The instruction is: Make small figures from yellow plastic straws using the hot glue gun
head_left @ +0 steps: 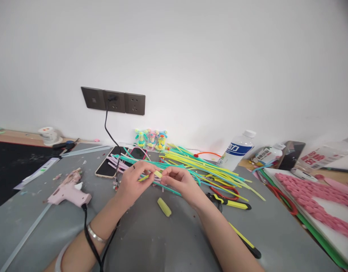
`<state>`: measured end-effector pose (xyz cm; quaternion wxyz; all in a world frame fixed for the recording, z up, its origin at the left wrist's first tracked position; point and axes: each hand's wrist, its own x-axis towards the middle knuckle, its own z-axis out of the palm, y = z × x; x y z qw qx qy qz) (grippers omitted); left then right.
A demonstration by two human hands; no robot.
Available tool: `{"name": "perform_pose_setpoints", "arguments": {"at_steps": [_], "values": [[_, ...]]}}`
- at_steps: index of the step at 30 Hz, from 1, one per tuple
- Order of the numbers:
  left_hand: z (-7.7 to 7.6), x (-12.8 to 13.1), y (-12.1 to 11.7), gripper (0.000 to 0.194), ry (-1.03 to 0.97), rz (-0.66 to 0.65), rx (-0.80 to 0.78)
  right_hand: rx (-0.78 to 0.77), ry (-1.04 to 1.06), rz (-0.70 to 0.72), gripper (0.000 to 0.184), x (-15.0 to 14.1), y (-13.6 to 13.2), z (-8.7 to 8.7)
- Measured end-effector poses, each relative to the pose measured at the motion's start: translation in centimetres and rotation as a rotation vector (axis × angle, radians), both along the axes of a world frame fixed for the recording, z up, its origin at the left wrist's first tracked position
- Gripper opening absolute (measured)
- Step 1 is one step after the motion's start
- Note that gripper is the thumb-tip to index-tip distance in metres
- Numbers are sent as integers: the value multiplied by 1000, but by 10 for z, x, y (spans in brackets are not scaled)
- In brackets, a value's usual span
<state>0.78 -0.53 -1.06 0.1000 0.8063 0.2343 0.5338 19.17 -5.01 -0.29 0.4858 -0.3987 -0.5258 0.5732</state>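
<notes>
My left hand [133,181] and my right hand [179,180] meet over the grey mat [151,241], fingers pinched together on a small yellow rolled piece [157,174]. A second yellow roll [164,207] lies on the mat just below my hands. Behind them is a pile of several yellow, teal and pink pipe-cleaner sticks [202,164]. A pink glue gun [70,190] rests to the left, its black cord running across my left forearm.
Two phones [107,164] lie behind my left hand. Yellow-handled cutters [229,202] and a red ring sit right of my hands. A water bottle [236,150], small figures [151,139], a wall socket [113,100] and a board of pink pieces [315,196] surround the mat.
</notes>
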Motion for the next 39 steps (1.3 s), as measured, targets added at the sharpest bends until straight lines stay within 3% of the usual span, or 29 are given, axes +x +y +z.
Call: {"name": "perform_pose_setpoints", "arguments": {"at_steps": [7, 10, 13, 16, 20, 26, 31, 39], "values": [[-1, -2, 4, 19, 8, -55, 12, -52, 53, 14, 31, 1, 2, -4], [-1, -3, 5, 14, 20, -49, -152, 115, -112, -101, 31, -2, 3, -4], [-2, -2, 5, 11, 30, -51, -373, 376, -408, -289, 18, -5, 1, -3], [-3, 0, 4, 13, -22, -148, -598, 483, -544, -356, 16, -5, -1, -1], [-3, 2, 4, 19, -97, -290, -779, 276, -393, -263, 27, -3, 1, 0], [-1, 1, 5, 14, -78, -304, -756, 53, -153, -164, 44, -3, 3, 1], [0, 2, 4, 13, -82, -307, -733, 23, -105, -162, 45, -4, 1, 2], [0, 3, 1, 16, -170, -355, -845, 108, -156, -211, 48, -5, 3, -2]]}}
